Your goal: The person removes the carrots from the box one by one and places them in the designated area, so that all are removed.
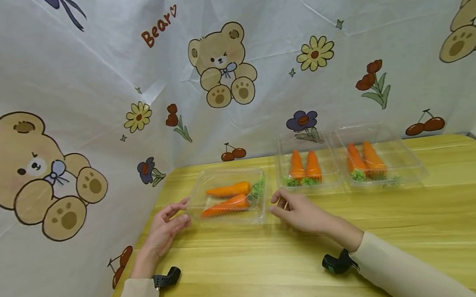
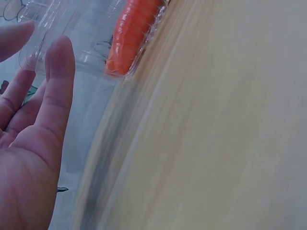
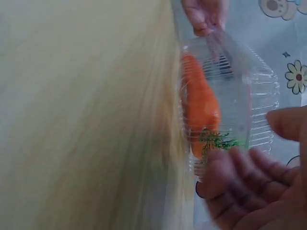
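Clear plastic containers: three, at the far side of the bench (image 1: 247, 271); a left container (image 1: 197, 191) between the two hands, then a middle container (image 1: 281, 159) and a right container (image 1: 406, 158), these last two side by side.
Carrots, left container: two, an upper carrot (image 1: 227, 190) and a lower carrot (image 1: 227, 206), lying crosswise, tips toward the left, leafy green tops (image 1: 258, 190) at the right end.
Carrots, middle container: two, a left-hand carrot (image 1: 296, 165) and a right-hand carrot (image 1: 313, 166), tips toward the backdrop, green tops at the near side.
Carrots, right container: two, a redder carrot (image 1: 356, 158) and an orange carrot (image 1: 373, 159), tips likewise toward the backdrop, greenery at the near side.
Carrots, total: six.
Hands: two, bare.
Left hand (image 1: 162, 231): at the left end of the left container; thumb and fingers parted, extended, some fingertips seemingly touching the plastic; no grip closed on it.
Right hand (image 1: 299, 211): just beside the right end of the left container; fingers loosely bent, apart from the thumb, holding nothing.
Sleeves (image 1: 402, 266): two, cream.
Wrist devices (image 1: 168, 277): two, black, one per wrist.
Backdrop (image 1: 260, 7): pale printed sheet; three bears (image 1: 221, 66), two yellow flowers (image 1: 316, 54), three cherry pairs (image 1: 233, 152).
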`<move>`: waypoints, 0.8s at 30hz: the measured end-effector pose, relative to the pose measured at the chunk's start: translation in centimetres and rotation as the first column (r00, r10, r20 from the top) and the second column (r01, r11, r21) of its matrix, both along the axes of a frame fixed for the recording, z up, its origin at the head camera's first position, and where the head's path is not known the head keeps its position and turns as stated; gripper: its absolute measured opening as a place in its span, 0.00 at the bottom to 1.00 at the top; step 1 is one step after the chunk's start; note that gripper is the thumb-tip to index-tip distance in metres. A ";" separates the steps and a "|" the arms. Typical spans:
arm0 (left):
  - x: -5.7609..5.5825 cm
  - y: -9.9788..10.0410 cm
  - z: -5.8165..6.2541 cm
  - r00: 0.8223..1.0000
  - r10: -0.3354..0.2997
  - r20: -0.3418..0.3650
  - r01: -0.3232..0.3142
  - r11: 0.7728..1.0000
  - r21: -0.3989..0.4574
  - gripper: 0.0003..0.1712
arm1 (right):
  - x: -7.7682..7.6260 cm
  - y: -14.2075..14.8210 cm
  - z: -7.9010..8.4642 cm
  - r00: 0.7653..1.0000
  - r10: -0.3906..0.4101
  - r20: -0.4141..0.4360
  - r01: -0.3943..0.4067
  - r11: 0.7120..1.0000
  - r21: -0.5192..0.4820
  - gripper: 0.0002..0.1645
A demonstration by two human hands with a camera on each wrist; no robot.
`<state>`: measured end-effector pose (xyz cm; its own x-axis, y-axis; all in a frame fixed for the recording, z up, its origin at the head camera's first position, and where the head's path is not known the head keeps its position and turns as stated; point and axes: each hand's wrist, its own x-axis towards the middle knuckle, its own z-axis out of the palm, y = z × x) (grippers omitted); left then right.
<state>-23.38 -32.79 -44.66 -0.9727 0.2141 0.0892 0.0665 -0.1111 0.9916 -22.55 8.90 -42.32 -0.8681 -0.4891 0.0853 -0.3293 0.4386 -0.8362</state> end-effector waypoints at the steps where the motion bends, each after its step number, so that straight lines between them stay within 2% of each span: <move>1: 0.1 0.0 0.0 1.000 0.002 -0.003 -0.002 1.000 -0.001 0.11 | 0.1 0.0 0.0 0.998 0.001 -0.068 0.000 1.000 0.013 0.17; 3: 0.2 -0.1 0.0 1.000 0.007 -0.006 -0.007 1.000 -0.003 0.11 | 0.2 -0.2 0.0 0.978 0.013 -0.206 -0.010 1.000 0.019 0.16; 5: 0.3 -0.2 0.0 1.000 0.008 -0.007 -0.008 1.000 -0.005 0.11 | 0.2 -0.4 -0.1 0.949 0.038 -0.314 -0.036 0.999 0.014 0.17; 8: 0.4 -0.3 0.0 1.000 0.008 -0.004 -0.008 1.000 -0.010 0.11 | 0.1 -0.7 -0.4 0.903 0.088 -0.421 -0.086 0.996 0.026 0.19; 11: 0.5 -0.3 -0.2 1.000 0.011 -0.001 -0.011 1.000 -0.011 0.11 | 0.0 -1.0 -0.7 0.886 0.133 -0.444 -0.130 0.991 0.038 0.19; 17: 0.7 -0.4 -0.3 1.000 0.016 -0.004 -0.017 1.000 -0.013 0.12 | 0.1 -1.1 -1.0 0.884 0.153 -0.443 -0.152 0.988 0.037 0.16; 24: 0.5 0.1 0.1 1.000 0.021 -0.002 -0.021 0.999 -0.030 0.11 | 0.0 -1.2 -0.7 0.825 0.097 -0.556 -0.080 0.995 0.055 0.13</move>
